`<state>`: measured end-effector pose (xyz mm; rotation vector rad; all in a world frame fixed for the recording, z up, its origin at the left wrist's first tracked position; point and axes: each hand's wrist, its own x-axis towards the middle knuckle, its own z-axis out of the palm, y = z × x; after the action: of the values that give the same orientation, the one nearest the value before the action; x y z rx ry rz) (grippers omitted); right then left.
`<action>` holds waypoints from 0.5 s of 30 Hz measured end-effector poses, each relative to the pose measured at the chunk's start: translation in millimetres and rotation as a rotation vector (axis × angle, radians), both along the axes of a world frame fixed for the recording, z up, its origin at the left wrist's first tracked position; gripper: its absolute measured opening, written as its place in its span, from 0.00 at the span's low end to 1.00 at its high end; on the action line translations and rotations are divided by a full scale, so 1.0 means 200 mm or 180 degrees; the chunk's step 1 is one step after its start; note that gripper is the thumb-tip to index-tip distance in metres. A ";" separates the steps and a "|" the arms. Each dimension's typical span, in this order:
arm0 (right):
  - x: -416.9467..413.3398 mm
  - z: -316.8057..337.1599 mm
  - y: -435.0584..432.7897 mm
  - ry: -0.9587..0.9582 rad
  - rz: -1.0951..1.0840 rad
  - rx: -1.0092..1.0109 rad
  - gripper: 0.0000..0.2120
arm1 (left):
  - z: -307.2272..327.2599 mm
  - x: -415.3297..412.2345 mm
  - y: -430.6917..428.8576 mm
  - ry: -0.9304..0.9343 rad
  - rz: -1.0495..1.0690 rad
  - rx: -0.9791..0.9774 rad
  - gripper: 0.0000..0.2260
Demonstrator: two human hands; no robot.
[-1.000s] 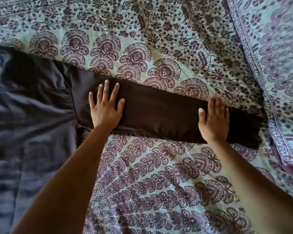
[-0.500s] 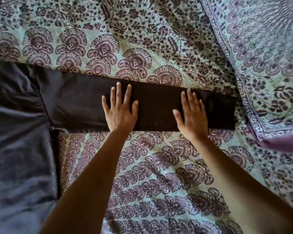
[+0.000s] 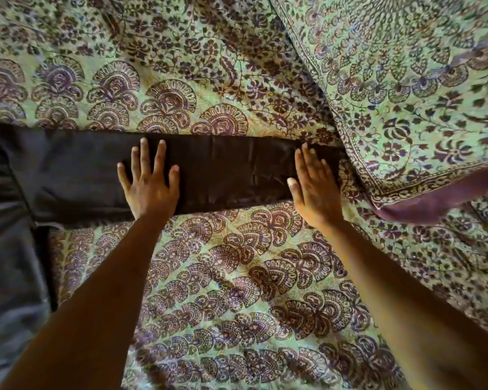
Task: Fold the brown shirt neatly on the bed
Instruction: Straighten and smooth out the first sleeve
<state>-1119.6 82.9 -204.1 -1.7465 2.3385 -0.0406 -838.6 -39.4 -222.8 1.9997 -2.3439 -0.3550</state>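
The brown shirt (image 3: 234, 173) lies spread on the bed, its long sleeve stretched flat to the right across the patterned bedspread (image 3: 237, 277). The shirt's body fills the left edge of the view. My left hand (image 3: 148, 184) rests flat on the middle of the sleeve, fingers spread. Flat on the sleeve's right end, at the cuff, lies my right hand (image 3: 314, 187), with fingers together. Neither hand grips the cloth. The cuff tip is partly hidden under my right hand and the pillow's edge.
A pillow (image 3: 406, 94) in the same floral print lies at the upper right, its purple-trimmed corner just beside the cuff. Patterned bedspread stretches out in front of and behind the sleeve.
My right hand has slid right along the sleeve to the cuff, pressing it flat. My left hand stays flat on the sleeve. The camera has shifted right.
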 end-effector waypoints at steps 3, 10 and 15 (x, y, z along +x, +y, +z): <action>-0.02 -0.02 0.01 0.0018 -0.0315 0.0054 0.31 | 0.00 0.00 0.00 -0.0034 -0.0008 -0.0022 0.26; 0.01 0.00 0.00 0.0147 -0.0465 0.0052 0.34 | 0.01 -0.01 -0.01 -0.0028 -0.0023 0.0054 0.26; 0.27 0.06 -0.16 -0.0027 0.0277 -0.0203 0.31 | 0.00 -0.01 0.00 -0.0051 0.0024 0.0011 0.25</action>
<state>-1064.7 50.2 -191.3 -1.8723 2.2761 -0.1092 -840.0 -40.2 -222.1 2.0198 -2.3459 -0.3442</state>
